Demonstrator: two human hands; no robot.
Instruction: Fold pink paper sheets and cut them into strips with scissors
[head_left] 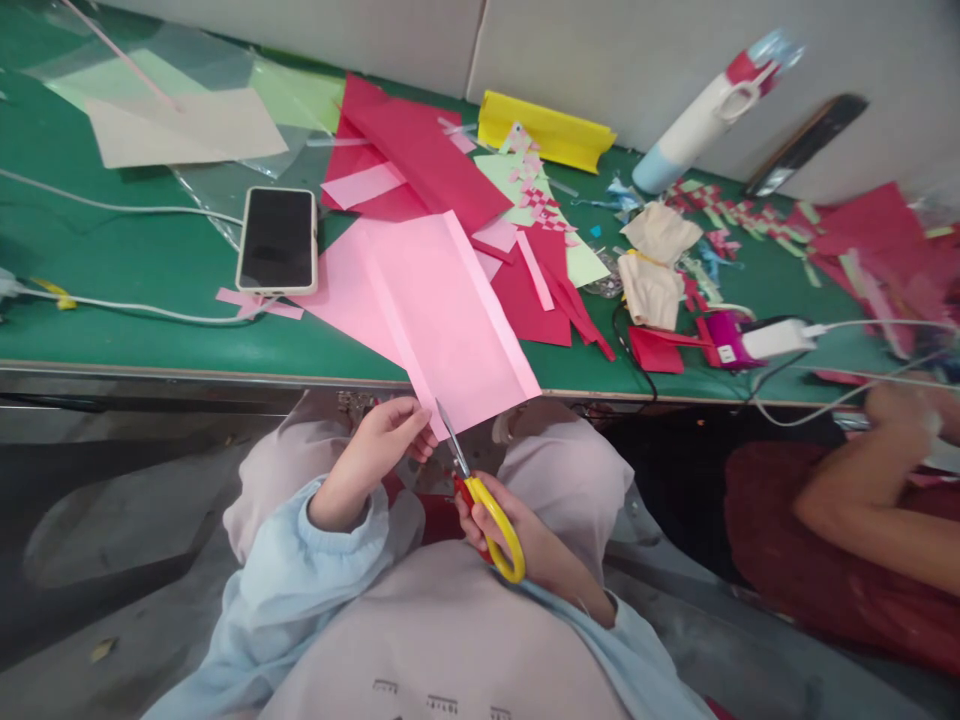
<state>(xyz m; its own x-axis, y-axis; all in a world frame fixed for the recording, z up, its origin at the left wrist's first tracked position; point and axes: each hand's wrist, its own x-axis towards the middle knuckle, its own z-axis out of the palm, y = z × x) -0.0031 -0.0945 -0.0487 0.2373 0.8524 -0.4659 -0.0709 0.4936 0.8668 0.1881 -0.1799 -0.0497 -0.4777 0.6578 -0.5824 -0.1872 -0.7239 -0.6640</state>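
Observation:
My left hand [394, 435] pinches the near left corner of a pink paper sheet [457, 310], which has folded strips along its two long sides. The sheet lies partly on the green table and hangs over its front edge. My right hand [510, 525] is wrapped round the handles of scissors [499, 525] with one yellow and one red loop. The metal blades point up and left and meet the sheet's near edge, just right of my left fingertips. Another pink sheet [349, 285] lies beneath, to the left.
A phone [277, 240] and white cables lie left on the green table [135, 330]. Red papers [420, 150], a yellow folded sheet [547, 132], a bottle [690, 125] and a charger [776, 338] sit behind and right. Another person's arm [870, 500] is at the right.

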